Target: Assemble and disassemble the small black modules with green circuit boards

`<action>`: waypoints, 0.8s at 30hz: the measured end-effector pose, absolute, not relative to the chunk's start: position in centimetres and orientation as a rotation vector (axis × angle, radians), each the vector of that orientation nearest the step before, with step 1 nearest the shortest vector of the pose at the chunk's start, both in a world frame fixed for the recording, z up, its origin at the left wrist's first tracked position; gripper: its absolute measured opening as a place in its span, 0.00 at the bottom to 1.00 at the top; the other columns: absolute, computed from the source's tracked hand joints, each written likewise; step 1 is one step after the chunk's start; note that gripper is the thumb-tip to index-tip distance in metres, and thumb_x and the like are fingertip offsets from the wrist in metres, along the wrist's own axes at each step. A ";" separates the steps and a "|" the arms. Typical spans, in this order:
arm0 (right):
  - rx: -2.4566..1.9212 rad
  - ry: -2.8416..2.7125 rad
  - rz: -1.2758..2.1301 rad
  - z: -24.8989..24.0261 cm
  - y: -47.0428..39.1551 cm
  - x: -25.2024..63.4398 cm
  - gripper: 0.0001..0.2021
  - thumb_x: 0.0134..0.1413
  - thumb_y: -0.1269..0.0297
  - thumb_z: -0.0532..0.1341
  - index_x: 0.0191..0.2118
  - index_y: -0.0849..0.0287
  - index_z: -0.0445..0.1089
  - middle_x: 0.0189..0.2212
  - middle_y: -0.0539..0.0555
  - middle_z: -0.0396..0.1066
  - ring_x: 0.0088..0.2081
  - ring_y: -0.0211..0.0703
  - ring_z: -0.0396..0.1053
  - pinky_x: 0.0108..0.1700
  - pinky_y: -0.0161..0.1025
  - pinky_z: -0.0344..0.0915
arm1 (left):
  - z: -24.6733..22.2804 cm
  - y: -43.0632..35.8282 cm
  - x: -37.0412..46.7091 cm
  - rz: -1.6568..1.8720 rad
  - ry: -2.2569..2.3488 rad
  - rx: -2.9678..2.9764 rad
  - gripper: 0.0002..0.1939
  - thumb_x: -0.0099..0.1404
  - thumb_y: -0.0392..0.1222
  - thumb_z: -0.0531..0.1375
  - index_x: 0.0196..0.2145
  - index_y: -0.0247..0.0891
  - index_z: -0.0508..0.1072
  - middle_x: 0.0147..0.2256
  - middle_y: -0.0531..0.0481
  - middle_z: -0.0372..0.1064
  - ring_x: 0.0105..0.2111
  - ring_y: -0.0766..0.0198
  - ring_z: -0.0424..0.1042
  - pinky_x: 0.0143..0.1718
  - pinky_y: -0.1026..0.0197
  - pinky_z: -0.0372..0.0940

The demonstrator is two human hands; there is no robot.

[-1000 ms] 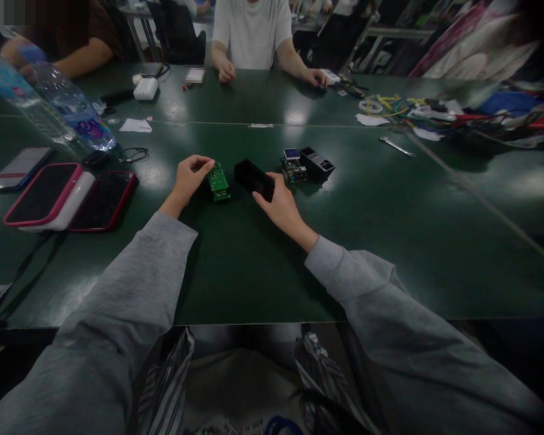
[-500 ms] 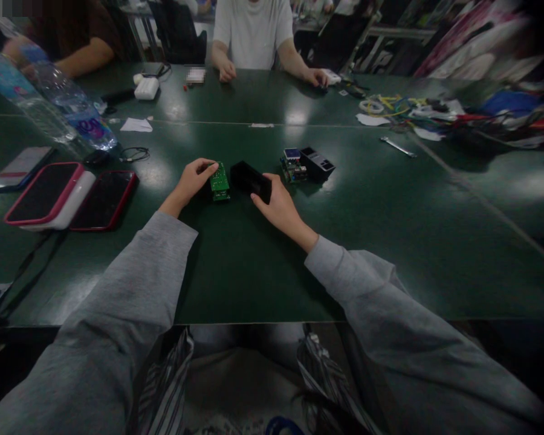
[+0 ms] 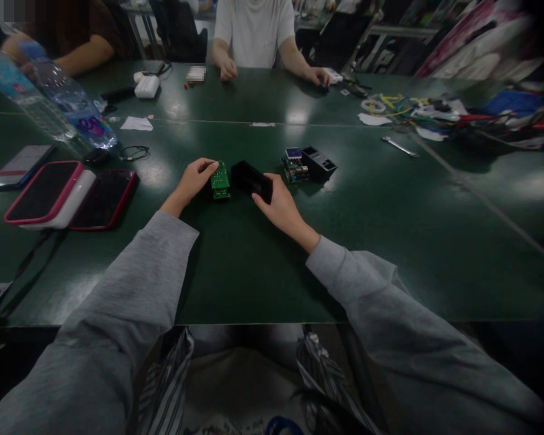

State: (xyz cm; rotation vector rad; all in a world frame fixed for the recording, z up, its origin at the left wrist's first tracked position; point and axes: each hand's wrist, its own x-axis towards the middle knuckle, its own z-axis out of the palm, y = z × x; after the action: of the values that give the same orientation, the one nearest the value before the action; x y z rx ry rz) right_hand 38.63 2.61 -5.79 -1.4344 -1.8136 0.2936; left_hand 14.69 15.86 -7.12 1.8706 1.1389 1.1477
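Note:
A green circuit board (image 3: 220,178) is gripped at its upper left by my left hand (image 3: 194,181), thumb on top. To its right, my right hand (image 3: 281,202) holds the near end of a black open case (image 3: 249,180), fingers wrapped round its side. Board and case lie close together with a narrow gap between them. Beyond my right hand, a second circuit board with a small screen (image 3: 294,166) rests against a black case with cut-outs (image 3: 318,163).
Phones in red cases (image 3: 104,199) and bottles (image 3: 88,124) stand at the left. A wrench (image 3: 399,147) and tangled cables (image 3: 453,115) lie at the right. Across the table, a person in a white shirt (image 3: 254,33) rests both hands near the far edge.

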 end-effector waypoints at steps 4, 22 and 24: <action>-1.431 -1.811 0.294 -5.6 2.4 38.6 0.25 0.58 0.61 0.62 0.59 0.59 0.59 0.52 0.63 0.68 0.52 0.57 0.70 0.55 0.57 0.70 | -7.1 15.9 14.7 1.154 1.115 1.865 0.13 0.66 0.53 0.61 0.37 0.41 0.75 0.36 0.47 0.76 0.37 0.60 0.75 0.43 0.57 0.71; -1.446 -1.848 0.071 -5.3 2.5 39.0 0.28 0.54 0.70 0.59 0.61 0.57 0.59 0.56 0.62 0.62 0.59 0.60 0.63 0.61 0.62 0.64 | -7.1 15.9 14.6 1.133 1.130 1.867 0.11 0.67 0.51 0.61 0.38 0.40 0.75 0.36 0.48 0.75 0.38 0.61 0.75 0.45 0.57 0.70; -1.412 -1.899 0.054 -5.3 2.5 38.9 0.29 0.53 0.72 0.59 0.62 0.56 0.58 0.56 0.62 0.62 0.59 0.59 0.62 0.62 0.61 0.64 | -7.2 16.0 14.6 1.131 1.127 1.864 0.11 0.67 0.50 0.61 0.38 0.41 0.75 0.36 0.48 0.75 0.38 0.61 0.75 0.44 0.57 0.70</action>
State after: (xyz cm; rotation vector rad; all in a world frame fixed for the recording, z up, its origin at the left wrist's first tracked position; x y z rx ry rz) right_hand 38.87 2.47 -5.32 -1.4116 -1.8989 0.0542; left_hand 14.58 16.02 -7.23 1.8638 1.1274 1.1311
